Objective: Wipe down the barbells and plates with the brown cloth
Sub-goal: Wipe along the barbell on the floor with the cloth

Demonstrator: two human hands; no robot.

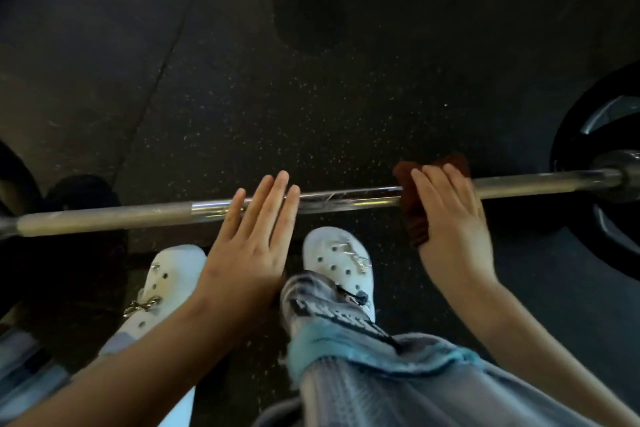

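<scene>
On the barbell (346, 198), a bit right of its middle, sits the brown cloth (412, 211). It is folded over the shiny bar and hangs down a little on the near side. The right hand (450, 215) lies on top of the cloth and presses it onto the bar. Its fingers look almost straight, and the thumb is hidden. The left hand (249, 239) is well apart from it, further left. It rests flat across the bar with straight fingers and holds nothing; it seems to keep the bar from rolling.

The step looks like wiping the bar itself. The cloth is between the middle and the big black plate (571, 142) at the right end. The next move probably needs a firm push on the cloth and a slide along the bar, toward the plate or back to the left hand. The plate and the rough grey part on the left may need wiping too.

The bar lies low over the dark speckled floor (277, 97). Just behind it are two white shoes (337, 256) with holes. A blue trouser leg (346, 357) has a dark band with pale letters, but they are too blurry to read. No other writing shows.
</scene>
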